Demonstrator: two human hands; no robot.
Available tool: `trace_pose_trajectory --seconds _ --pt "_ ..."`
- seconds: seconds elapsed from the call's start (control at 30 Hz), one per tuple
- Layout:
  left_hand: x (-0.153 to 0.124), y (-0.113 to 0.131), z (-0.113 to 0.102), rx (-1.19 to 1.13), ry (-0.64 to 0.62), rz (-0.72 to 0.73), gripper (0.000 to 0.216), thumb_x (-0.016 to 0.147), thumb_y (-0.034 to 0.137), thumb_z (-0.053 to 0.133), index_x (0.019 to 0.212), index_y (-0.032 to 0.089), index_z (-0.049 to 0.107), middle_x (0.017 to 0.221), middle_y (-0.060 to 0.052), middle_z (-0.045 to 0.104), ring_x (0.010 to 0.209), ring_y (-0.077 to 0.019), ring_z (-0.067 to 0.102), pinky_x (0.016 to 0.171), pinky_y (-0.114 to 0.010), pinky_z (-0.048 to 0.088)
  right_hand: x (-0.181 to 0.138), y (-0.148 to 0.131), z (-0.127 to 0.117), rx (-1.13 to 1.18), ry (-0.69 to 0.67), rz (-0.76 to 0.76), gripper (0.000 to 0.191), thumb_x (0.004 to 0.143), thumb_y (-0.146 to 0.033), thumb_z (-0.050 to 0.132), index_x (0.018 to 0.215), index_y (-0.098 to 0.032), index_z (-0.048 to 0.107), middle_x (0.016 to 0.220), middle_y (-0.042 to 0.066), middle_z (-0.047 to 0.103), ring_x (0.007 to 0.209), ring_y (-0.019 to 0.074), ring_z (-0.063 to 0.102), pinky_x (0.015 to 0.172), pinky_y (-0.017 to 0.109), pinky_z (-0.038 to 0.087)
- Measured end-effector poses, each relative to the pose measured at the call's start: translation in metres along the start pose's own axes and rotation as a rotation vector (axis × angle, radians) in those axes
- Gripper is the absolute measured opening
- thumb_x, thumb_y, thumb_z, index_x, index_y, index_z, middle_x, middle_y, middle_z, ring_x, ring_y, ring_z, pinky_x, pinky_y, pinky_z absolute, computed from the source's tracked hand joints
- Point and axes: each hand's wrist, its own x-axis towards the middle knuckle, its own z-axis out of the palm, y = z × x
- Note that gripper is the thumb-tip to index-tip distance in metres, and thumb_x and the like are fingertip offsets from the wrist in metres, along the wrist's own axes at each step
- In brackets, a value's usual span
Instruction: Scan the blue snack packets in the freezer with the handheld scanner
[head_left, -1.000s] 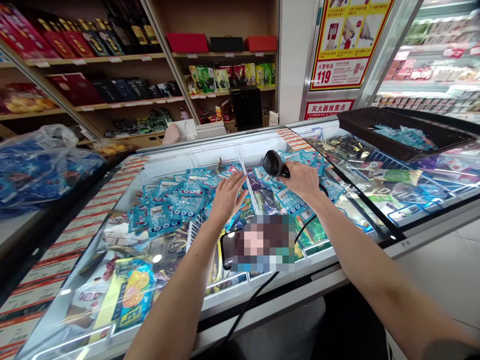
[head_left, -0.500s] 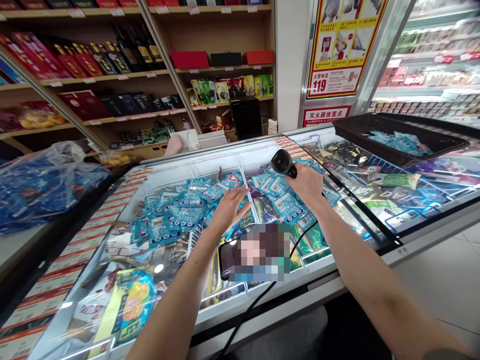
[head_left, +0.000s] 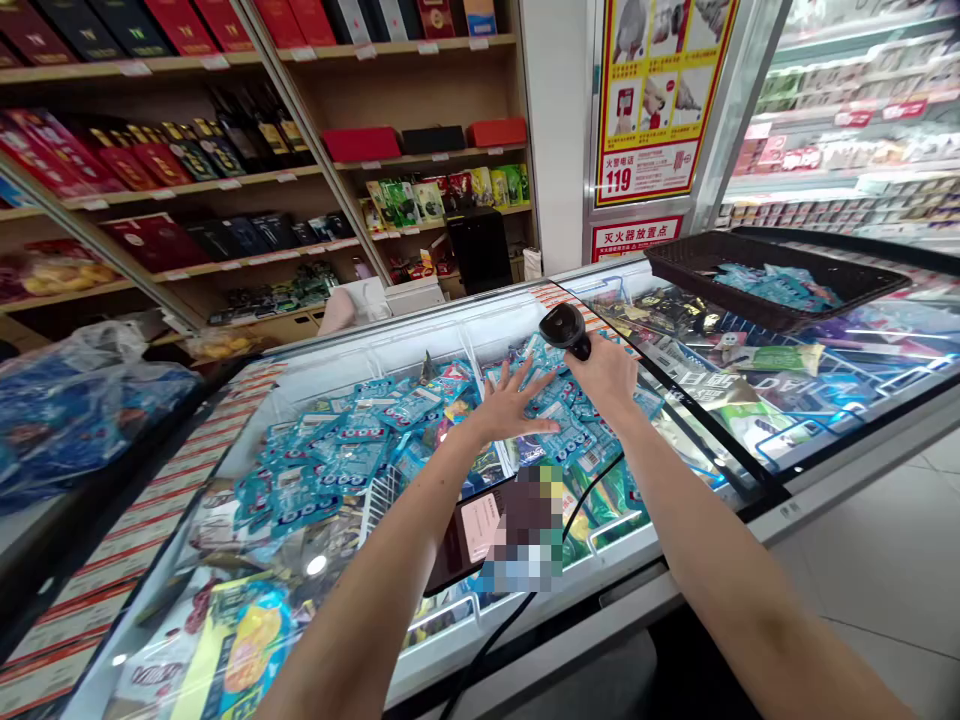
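Note:
My right hand (head_left: 609, 378) is wrapped around the handle of a black barcode scanner (head_left: 565, 328), whose head points down over the open chest freezer (head_left: 420, 335). Its black cable (head_left: 525, 600) runs back toward me over the freezer's front edge. My left hand (head_left: 510, 402) is open with fingers spread, lying on the blue snack packets (head_left: 559, 420) right beside the scanner. More blue packets (head_left: 337, 450) fill the compartment to the left of a white divider. A dark phone (head_left: 472, 535), partly blurred out, rests on the freezer's front rim below my arms.
A black tray (head_left: 765, 290) with blue packets sits on the freezer's closed glass lid (head_left: 787, 370) to the right. A plastic bag of blue packets (head_left: 67, 410) lies at the left. Wooden shelves (head_left: 247, 180) with boxes stand behind, a chilled display (head_left: 847, 130) at far right.
My left hand has moved right across the divider onto the packets next to the scanner. The right hand with the scanner has shifted slightly. The view has tilted downward and left.

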Motion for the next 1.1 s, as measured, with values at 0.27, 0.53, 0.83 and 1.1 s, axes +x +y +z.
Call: trace_pose_trajectory --seconds 0.27,0.53,0.83,1.1 --pt "-0.018 -0.007 -0.004 0.152 0.026 -0.153 0.081 0.069 0.082 0.033 0.141 0.045 0.023 0.15 -0.005 0.026 0.137 -0.0409 0.016 0.098 -0.07 0.023 -0.005 -0.009 -0.007 -0.008 -0.103 0.006 0.036 0.085 -0.045 0.046 0.109 -0.021 0.06 0.095 0.011 0.068 0.092 0.0262 0.063 0.076 0.033 0.043" --pt "-0.056 -0.043 0.006 0.123 0.243 -0.213 0.067 0.084 0.066 0.031 0.143 0.034 0.026 0.148 -0.008 0.031 0.137 -0.0314 0.026 0.105 -0.056 0.029 -0.012 -0.016 -0.003 -0.035 -0.097 -0.089 0.037 0.085 -0.048 0.047 0.107 -0.022 0.059 0.092 0.009 0.068 0.088 0.0262 0.064 0.072 0.033 0.043" --pt "-0.07 -0.101 0.008 0.154 0.427 -0.362 0.044 0.093 0.037 0.029 0.121 0.016 0.055 0.114 -0.011 0.064 0.11 -0.0254 0.056 0.096 -0.039 0.041 -0.02 -0.027 0.002 -0.083 -0.117 -0.188 0.033 0.083 -0.045 0.05 0.105 -0.022 0.061 0.092 0.009 0.068 0.086 0.0253 0.063 0.07 0.033 0.043" --pt "-0.081 -0.101 0.002 0.245 0.422 -0.475 0.039 0.089 0.046 0.036 0.115 0.027 0.059 0.126 -0.004 0.058 0.118 -0.0312 0.047 0.09 -0.047 0.041 -0.021 -0.027 0.006 -0.098 -0.113 -0.215 0.032 0.083 -0.045 0.05 0.105 -0.024 0.059 0.091 0.007 0.068 0.085 0.0246 0.063 0.069 0.032 0.042"
